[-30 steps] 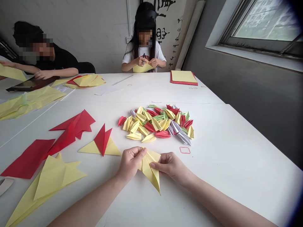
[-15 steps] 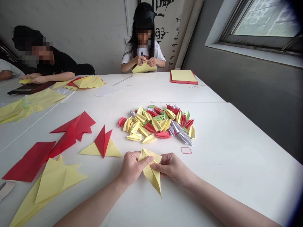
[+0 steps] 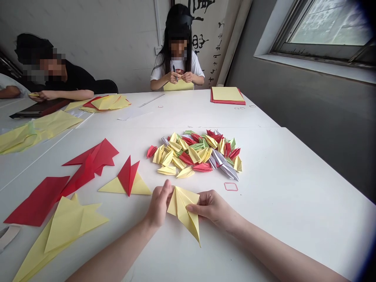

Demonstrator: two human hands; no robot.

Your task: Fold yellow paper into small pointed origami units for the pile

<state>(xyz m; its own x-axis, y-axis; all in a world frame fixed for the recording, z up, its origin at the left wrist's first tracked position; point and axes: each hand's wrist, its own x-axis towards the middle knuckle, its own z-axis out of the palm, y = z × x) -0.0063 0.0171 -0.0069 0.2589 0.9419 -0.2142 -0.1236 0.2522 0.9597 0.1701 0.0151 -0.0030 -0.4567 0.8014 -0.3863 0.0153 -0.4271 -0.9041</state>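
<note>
A folded piece of yellow paper (image 3: 185, 209) hangs above the table, its creases fanning from the top corner and a long point aimed down. My right hand (image 3: 213, 207) pinches its right side, thumb on the front and fingers partly hidden behind. On the other side, my left hand (image 3: 160, 203) keeps its fingers at the upper left edge, mostly hidden behind the sheet, with the thumb raised off the paper. Just beyond my hands lies a pile of small folded paper pieces (image 3: 194, 150) in yellow, red, green and lilac.
To the left are a red folded piece (image 3: 128, 174) on a yellow triangle, red sheets (image 3: 38, 199) and yellow folded sheets (image 3: 73, 223). A paper stack (image 3: 227, 95) sits far right. Across the table a person (image 3: 178, 58) holds a pen and yellow paper; another person (image 3: 67, 78) sits left.
My left thumb has lifted off the paper's front, and the upper left flap now lies spread open to the left. My right hand's pinch stays as it was.
</note>
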